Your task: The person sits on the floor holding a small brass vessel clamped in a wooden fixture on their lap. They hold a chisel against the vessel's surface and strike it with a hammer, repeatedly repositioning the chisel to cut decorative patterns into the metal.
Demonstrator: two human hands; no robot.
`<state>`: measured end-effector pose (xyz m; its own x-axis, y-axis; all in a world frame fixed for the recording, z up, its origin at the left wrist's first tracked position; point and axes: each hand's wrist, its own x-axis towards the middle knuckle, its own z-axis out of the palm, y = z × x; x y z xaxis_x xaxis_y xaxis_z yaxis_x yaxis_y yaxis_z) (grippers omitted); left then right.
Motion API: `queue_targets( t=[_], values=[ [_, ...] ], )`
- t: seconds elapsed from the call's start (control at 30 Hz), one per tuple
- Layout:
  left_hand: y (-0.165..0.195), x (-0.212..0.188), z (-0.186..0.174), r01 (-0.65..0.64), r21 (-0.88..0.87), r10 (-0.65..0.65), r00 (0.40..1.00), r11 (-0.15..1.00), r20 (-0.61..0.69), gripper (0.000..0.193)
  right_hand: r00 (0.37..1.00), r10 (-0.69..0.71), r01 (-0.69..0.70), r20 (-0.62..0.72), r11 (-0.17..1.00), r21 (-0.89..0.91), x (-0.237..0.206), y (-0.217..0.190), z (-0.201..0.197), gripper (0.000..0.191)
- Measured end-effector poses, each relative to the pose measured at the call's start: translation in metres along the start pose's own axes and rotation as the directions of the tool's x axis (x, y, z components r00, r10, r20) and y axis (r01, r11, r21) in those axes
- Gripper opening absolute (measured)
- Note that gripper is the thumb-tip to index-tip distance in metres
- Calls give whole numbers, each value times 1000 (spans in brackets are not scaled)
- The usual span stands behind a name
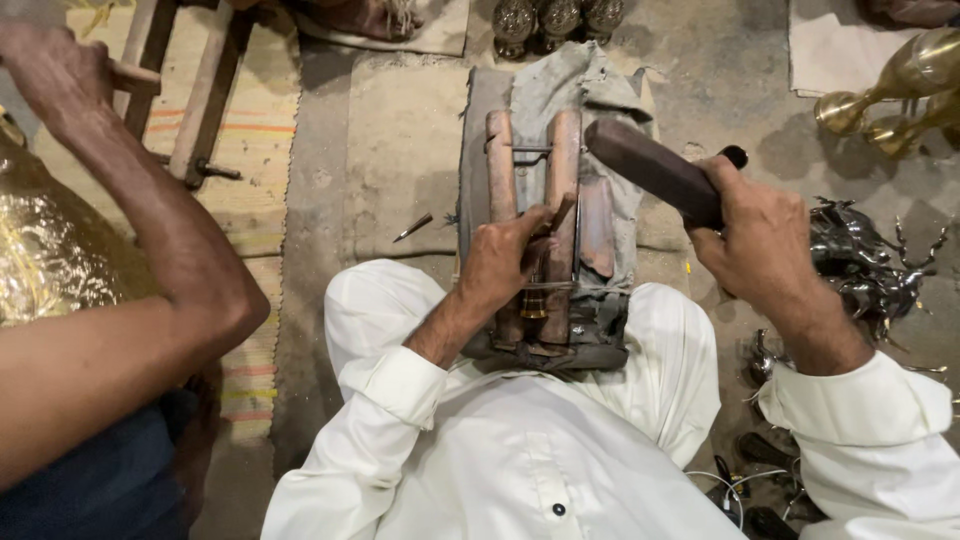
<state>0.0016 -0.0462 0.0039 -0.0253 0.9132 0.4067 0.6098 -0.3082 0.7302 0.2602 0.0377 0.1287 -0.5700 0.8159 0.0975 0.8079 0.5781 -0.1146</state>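
Steadying a slim chisel (560,215) on the wooden jig (540,230), the left hand (500,262) pinches it; right hand (760,235) grips a mallet (650,168), best struck squarely.

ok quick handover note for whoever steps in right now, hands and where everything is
Left hand: pinches a thin punch against the wooden clamp block on the lap.
Right hand: grips a dark wooden mallet, raised to the right of the block, not touching the punch.
Cloth lies under the block. A loose pointed tool lies on the floor left of it. Another person's arm is at far left.
Done or left: cannot tell.
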Motion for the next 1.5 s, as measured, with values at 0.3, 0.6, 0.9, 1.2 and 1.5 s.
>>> queue_targets(
  t=[0.3, 0.6, 0.9, 1.2, 1.5],
  values=[
    [-4, -11, 3, 27, -73, -32, 997, 997, -74, 36, 995, -88, 94, 44, 984, -149, 10, 1, 0, 36],
    [-1, -28, 15, 149, -111, -169, 966, 983, -196, 30, 921, -253, 245, -295, 967, -65, 4, -5, 4, 39],
    [-3, -17, 16, -111, 19, 112, 981, 994, -155, 32, 915, -247, 236, -319, 969, -75, -12, 1, 6, 39],
    [1, -1, 10, -35, 128, 31, 999, 991, 35, 35, 976, -123, 108, -180, 990, -87, -19, 14, 16, 50],
    [-6, 18, -2, -87, -13, 87, 996, 996, 24, 39, 915, 343, -403, 212, 776, 486, -37, 51, 51, 55]
  ],
)
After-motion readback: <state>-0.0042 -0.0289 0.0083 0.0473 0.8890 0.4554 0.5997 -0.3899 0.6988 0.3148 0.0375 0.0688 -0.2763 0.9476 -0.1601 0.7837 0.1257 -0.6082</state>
